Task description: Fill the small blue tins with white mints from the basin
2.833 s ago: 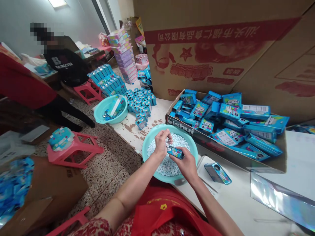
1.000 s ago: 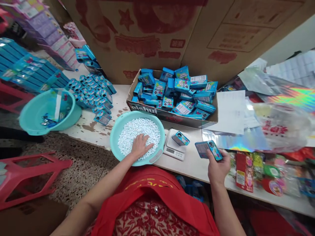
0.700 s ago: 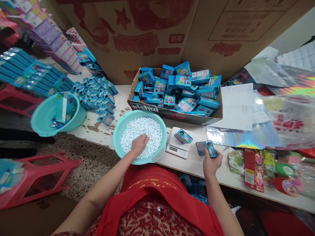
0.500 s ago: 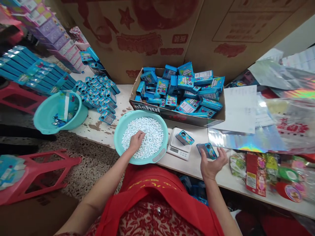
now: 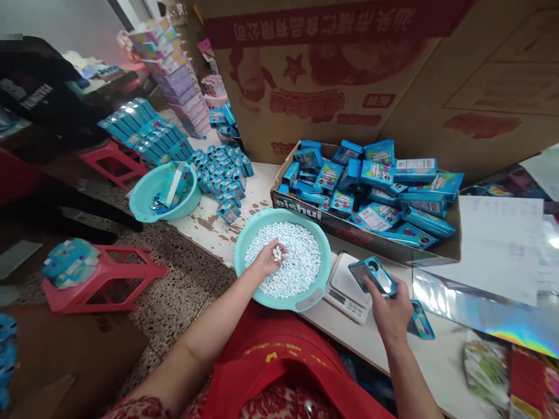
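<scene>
Centre frame: my left fingers (image 5: 274, 242) cup a few pellets (image 5: 276, 254) over the basin (image 5: 240, 250). Right of centre: my right fingers (image 5: 400, 286) grip a box (image 5: 381, 276) near the scale (image 5: 346, 278). Risk: loose cupping could spill pellets.

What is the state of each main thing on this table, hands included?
Left hand: cupped, holding small white pellets.
Right hand: holding a blue rectangular box.
This box: round hole visible.
Second blue rectangular box: partly hidden behind that hand.
White plastic scale: reading illegible.
Nearer round turquoise plastic basin: holding many pellets.
Farther turquoise basin: containing blue pieces, white strip.
Open cardboard tray: heaped with blue boxes.
</scene>
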Action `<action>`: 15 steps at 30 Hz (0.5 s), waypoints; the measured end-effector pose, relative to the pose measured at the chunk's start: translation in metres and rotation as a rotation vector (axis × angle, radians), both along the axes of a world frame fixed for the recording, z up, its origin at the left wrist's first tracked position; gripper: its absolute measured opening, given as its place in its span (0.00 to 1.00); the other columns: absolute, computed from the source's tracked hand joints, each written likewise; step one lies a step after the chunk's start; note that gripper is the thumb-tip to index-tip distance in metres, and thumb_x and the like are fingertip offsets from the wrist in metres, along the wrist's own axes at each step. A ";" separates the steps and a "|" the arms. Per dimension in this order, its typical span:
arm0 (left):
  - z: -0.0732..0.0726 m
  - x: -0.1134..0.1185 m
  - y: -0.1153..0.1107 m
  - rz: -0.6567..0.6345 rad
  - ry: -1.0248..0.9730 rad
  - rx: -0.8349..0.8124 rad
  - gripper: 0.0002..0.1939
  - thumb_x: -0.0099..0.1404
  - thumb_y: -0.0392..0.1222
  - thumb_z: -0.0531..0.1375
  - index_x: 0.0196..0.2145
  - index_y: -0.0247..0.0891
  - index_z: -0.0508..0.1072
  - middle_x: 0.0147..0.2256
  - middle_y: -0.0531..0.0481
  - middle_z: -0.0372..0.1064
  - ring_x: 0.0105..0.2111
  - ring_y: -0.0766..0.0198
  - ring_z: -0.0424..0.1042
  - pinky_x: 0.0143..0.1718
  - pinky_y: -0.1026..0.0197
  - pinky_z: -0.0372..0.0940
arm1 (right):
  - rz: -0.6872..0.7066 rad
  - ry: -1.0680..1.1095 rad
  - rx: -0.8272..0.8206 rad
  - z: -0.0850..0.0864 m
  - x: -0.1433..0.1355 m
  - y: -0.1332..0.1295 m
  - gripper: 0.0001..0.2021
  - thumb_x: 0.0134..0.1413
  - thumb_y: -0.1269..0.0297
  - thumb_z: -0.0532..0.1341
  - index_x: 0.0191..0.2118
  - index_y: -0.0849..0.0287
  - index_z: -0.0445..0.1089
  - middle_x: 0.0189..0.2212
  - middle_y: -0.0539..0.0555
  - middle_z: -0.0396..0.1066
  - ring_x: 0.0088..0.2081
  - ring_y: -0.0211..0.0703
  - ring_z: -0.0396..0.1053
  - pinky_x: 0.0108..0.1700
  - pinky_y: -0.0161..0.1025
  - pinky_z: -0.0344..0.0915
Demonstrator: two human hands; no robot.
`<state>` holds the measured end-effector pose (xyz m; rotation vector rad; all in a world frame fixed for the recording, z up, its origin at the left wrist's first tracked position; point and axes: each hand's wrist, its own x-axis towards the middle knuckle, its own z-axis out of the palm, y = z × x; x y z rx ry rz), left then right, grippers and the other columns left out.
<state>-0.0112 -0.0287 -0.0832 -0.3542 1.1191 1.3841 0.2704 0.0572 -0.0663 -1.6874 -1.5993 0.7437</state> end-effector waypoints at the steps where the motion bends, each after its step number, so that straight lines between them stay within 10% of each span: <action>1: 0.001 0.001 0.002 -0.011 -0.018 -0.035 0.16 0.55 0.49 0.64 0.23 0.35 0.65 0.22 0.50 0.65 0.15 0.73 0.59 0.13 0.72 0.47 | 0.030 -0.002 0.043 0.010 -0.004 -0.002 0.31 0.36 0.36 0.63 0.39 0.59 0.68 0.31 0.56 0.70 0.33 0.52 0.67 0.38 0.46 0.63; 6: 0.035 0.010 0.007 0.115 0.027 0.085 0.20 0.54 0.52 0.65 0.22 0.37 0.61 0.14 0.60 0.51 0.12 0.76 0.50 0.13 0.71 0.42 | 0.386 0.040 0.141 0.040 -0.044 -0.020 0.24 0.46 0.42 0.61 0.41 0.57 0.68 0.34 0.55 0.72 0.35 0.49 0.69 0.38 0.43 0.65; 11: 0.084 0.030 0.011 0.309 0.314 0.286 0.25 0.51 0.59 0.66 0.23 0.38 0.60 0.13 0.62 0.46 0.11 0.76 0.48 0.14 0.69 0.43 | 0.704 0.003 0.124 0.029 -0.093 -0.040 0.16 0.54 0.49 0.57 0.42 0.55 0.67 0.38 0.56 0.72 0.40 0.51 0.71 0.40 0.43 0.66; 15: 0.090 0.038 0.015 0.391 0.520 0.276 0.26 0.50 0.63 0.64 0.22 0.38 0.59 0.13 0.62 0.46 0.14 0.72 0.59 0.20 0.67 0.53 | 0.803 -0.089 0.088 0.020 -0.114 -0.050 0.13 0.54 0.56 0.58 0.43 0.55 0.65 0.39 0.56 0.72 0.41 0.52 0.70 0.40 0.44 0.65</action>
